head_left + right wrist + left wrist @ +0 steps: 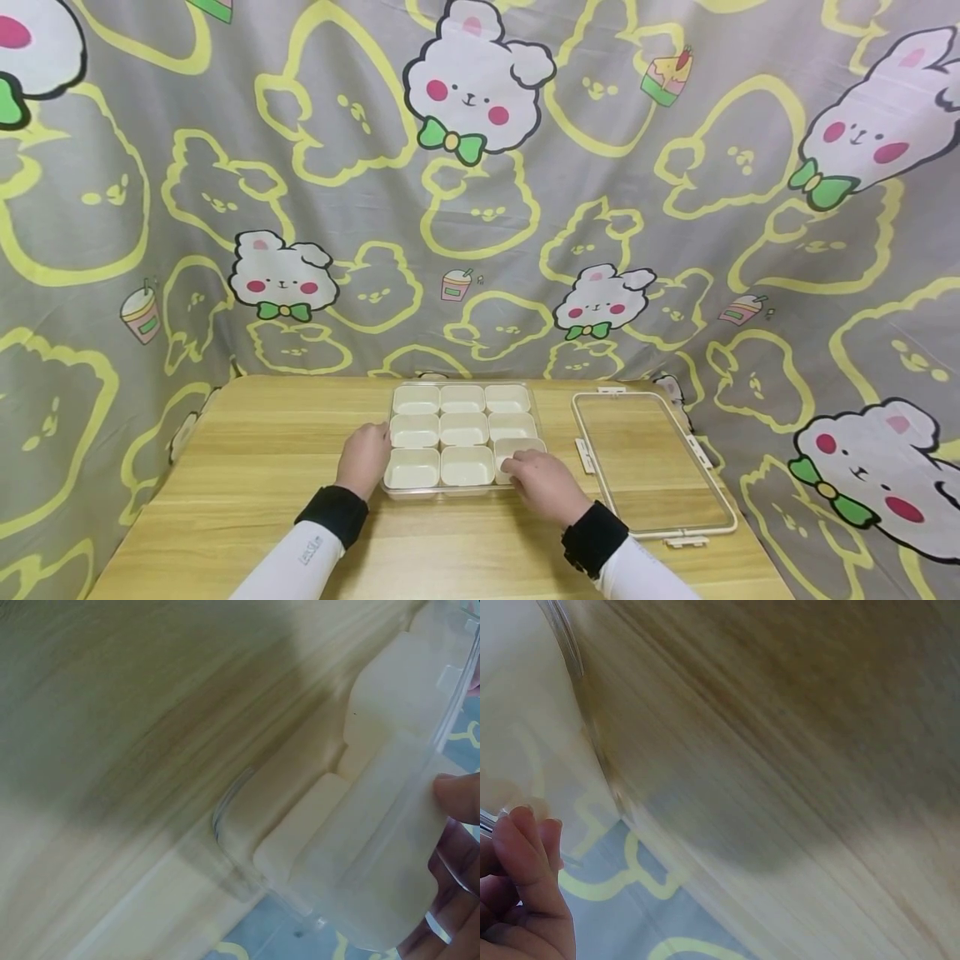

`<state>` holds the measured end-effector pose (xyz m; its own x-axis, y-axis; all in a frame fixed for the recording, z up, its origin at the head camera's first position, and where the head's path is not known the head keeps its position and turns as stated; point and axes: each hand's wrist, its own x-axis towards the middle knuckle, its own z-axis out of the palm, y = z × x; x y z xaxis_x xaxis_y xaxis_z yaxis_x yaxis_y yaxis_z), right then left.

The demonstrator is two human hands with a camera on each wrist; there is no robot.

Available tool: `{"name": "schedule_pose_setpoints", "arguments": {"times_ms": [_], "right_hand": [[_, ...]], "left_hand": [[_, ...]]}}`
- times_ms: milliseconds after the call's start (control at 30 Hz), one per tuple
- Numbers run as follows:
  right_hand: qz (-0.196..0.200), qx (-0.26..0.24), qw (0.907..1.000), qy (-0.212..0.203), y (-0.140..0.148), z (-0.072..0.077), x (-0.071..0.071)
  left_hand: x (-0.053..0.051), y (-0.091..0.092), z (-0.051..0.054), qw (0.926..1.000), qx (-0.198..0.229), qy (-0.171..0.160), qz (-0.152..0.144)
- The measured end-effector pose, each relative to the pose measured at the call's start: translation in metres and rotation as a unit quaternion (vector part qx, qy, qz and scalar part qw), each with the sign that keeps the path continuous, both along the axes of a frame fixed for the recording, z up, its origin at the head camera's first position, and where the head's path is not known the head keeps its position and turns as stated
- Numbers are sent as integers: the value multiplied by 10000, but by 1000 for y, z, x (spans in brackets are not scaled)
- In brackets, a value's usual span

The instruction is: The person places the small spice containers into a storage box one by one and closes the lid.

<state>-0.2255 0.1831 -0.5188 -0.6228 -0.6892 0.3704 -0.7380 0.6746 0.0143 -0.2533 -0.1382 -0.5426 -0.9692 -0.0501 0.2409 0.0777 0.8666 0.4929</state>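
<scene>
A clear rectangular container (415,492) stands on the table, holding rows of small cream boxes. My left hand (363,458) pinches its left rim between thumb and fingers; the left wrist view shows those fingertips (525,825) on the clear edge. At the near right corner, my right hand (551,487) grips one cream box (519,448) by its wall. This box sits higher than its neighbours, partly out of the container. In the right wrist view the same box (375,855) appears tilted, with the thumb on one side and fingers on the other.
A clear lid (648,458) with a cream frame and side clips lies flat to the right of the container. The wooden table (247,475) ends at a patterned grey curtain (480,275) behind and on both sides.
</scene>
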Motion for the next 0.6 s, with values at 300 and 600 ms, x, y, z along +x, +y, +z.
{"name": "schedule_pose_setpoints", "arguments": {"times_ms": [300,600], "right_hand": [[-65,125,9999,-54,0,-4,-1],[-70,39,9998,-168,0,-8,2]], "left_hand": [[0,0,0,10000,78,-38,-10],[1,0,0,9999,109,-18,-11]]}}
